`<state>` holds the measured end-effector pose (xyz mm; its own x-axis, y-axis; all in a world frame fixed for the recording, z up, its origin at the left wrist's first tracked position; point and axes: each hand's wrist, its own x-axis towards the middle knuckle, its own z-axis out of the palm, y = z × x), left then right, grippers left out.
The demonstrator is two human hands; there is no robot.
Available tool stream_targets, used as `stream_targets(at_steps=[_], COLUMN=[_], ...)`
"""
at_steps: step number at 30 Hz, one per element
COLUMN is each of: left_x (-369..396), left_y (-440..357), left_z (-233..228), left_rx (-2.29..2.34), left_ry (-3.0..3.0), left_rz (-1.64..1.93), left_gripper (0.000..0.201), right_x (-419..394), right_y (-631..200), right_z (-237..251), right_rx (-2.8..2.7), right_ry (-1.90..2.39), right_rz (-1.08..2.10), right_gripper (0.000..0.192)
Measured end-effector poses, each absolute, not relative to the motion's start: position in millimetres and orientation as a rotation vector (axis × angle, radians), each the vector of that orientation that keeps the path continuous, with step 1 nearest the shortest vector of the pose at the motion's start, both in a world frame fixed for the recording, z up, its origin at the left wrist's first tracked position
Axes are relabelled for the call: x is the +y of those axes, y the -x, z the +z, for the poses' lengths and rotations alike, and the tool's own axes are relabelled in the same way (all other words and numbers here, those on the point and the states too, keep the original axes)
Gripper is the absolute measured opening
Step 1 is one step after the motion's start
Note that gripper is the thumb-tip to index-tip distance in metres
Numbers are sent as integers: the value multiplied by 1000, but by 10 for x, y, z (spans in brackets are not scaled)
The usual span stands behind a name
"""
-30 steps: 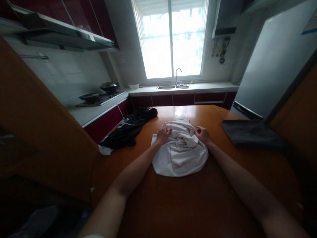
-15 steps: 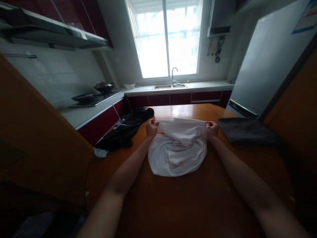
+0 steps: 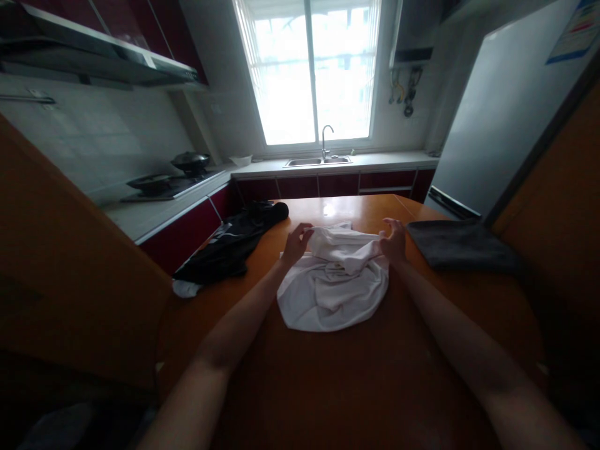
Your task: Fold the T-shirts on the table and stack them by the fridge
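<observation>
A white cloth point(image 3: 335, 290), perhaps a garment, lies bunched and creased on the wooden table point(image 3: 328, 381) in front of me. Its lower edge is rounded, and the far part is gathered into folds. At the far left corner, my left hand point(image 3: 296, 242) pinches the cloth between thumb and fingers. My right hand point(image 3: 394, 240) is at the far right corner, its index finger stretched out apart from the thumb. The right thumb is at the edge of the fabric; no firm grip shows there.
Black clothing point(image 3: 229, 244) lies along the table's left side. A folded dark grey cloth point(image 3: 462, 245) rests on the right. Beyond the table are a sink point(image 3: 323, 161), a stove with pans point(image 3: 164, 182) and a fridge point(image 3: 497, 119).
The raised, stretched edge of the white cloth has sunk into looser folds. Both hands have come closer together, and the right fingers have spread from their pinch.
</observation>
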<state>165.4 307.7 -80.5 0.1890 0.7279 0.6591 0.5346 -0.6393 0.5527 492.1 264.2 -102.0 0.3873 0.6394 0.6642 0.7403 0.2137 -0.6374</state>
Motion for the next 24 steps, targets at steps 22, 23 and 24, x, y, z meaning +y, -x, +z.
stream_targets(at_steps=[22, 23, 24], left_x=[3319, 3340, 3350], left_y=[-1619, -1583, -1559], left_z=[-1191, -1221, -1245], left_rx=[1487, 1480, 1464], left_ry=[-2090, -2113, -2141], left_rz=[1298, 1248, 1198], left_gripper=[44, 44, 45], right_x=[2433, 2444, 2460], right_y=[-4377, -4366, -4360], right_z=[-1014, -1021, -1032], right_rx=[-2212, -2211, -2182], right_ry=[991, 944, 908], right_rz=[-112, -93, -65], right_gripper=[53, 42, 31])
